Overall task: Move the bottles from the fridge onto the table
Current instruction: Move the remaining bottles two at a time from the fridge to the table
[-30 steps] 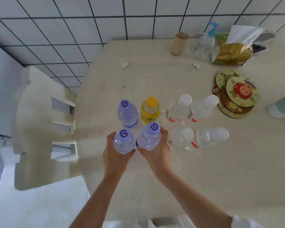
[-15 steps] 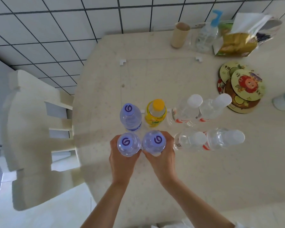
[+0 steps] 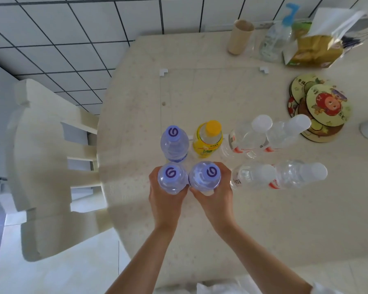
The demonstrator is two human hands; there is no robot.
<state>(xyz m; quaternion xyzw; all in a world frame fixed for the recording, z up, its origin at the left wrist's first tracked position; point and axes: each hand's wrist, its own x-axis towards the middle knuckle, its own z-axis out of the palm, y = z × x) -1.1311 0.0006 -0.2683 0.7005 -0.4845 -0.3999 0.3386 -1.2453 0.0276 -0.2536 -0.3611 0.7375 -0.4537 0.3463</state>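
Bright even daylight, soft shadows, strong wide-angle bending at edges, slight softness throughout, mild glare

Purple swirl like a "6" or "G" on three blue bottle caps (image 3: 171,131), (image 3: 170,173), (image 3: 211,172); yellow bottle label (image 3: 206,150) at 12 and coasters (image 3: 327,105) at 2 o'clock carry characters too blurred to read.

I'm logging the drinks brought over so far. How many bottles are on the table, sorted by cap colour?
Purple cap: 3
Yellow cap: 1
White cap: 4
Total: 8
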